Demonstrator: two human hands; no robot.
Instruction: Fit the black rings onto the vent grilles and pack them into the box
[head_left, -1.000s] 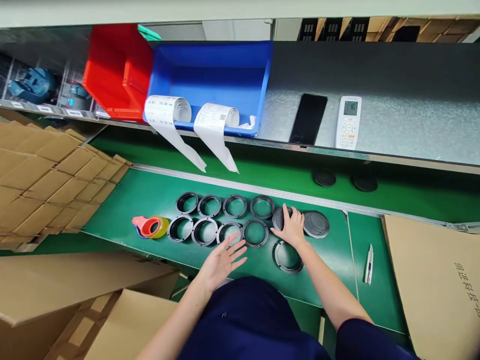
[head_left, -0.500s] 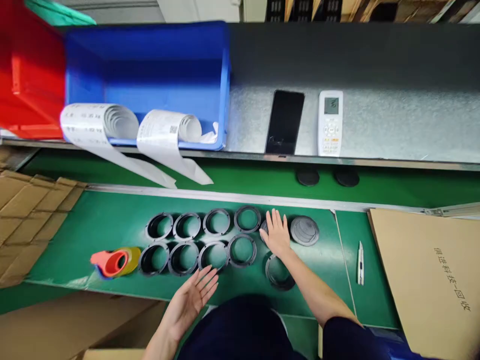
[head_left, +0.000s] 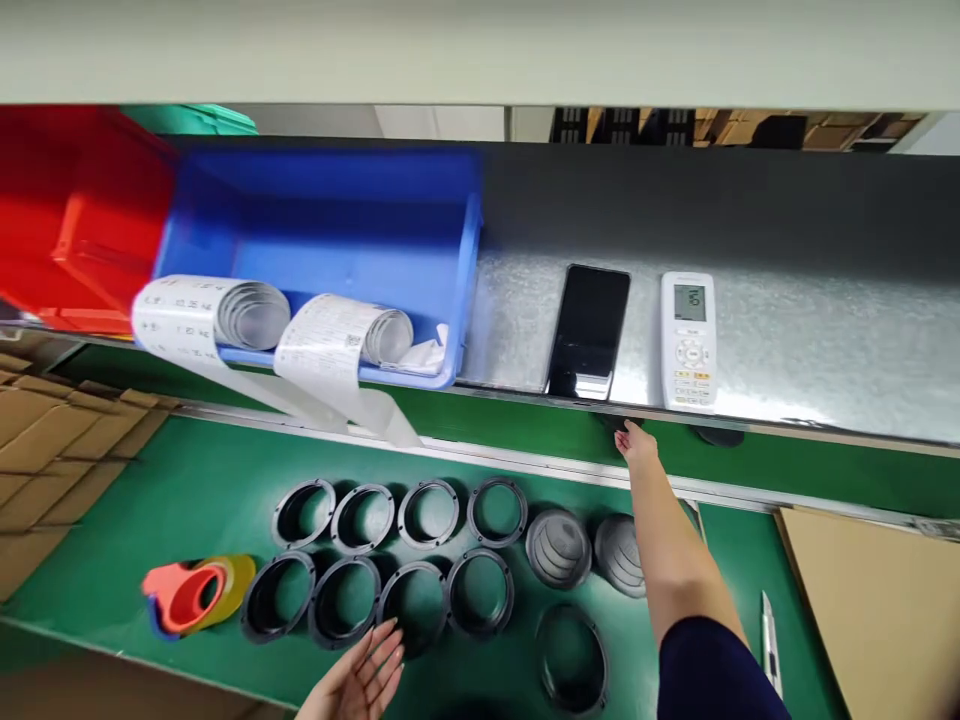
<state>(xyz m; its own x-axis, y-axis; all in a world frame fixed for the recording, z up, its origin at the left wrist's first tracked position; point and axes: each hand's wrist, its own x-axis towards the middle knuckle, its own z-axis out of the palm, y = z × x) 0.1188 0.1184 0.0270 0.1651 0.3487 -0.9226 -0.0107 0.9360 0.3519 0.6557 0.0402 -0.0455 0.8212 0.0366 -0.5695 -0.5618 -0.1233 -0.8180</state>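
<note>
My right hand (head_left: pixel 636 438) reaches under the front edge of the shelf, its visible fingers curled at a black disc (head_left: pixel 611 423); the shelf lip hides part of both. Palm up and fingers apart, my left hand (head_left: pixel 364 675) is open and empty beside a black ring (head_left: pixel 415 566) in the front row. Several such black flanged rings stand in two rows on the green table. To their right are two black round parts with stepped, louvred faces, one (head_left: pixel 559 548) fully visible and another (head_left: pixel 619 555) partly behind my right forearm. A separate black ring (head_left: pixel 572 612) lies nearer me.
On the metal shelf (head_left: pixel 810 330) are a phone (head_left: pixel 589 330), a white remote (head_left: pixel 688 340) and a blue bin (head_left: pixel 337 240) with label rolls hanging over its front. Another black disc (head_left: pixel 718 437) sits beneath. Tape (head_left: pixel 199 597), a utility knife (head_left: pixel 771 645) and cardboard (head_left: pixel 877 600) are on the table.
My right hand has moved from the left louvred part up and away to the disc under the shelf, uncovering that part. My left hand stays open near the front row. The view has tilted up.
</note>
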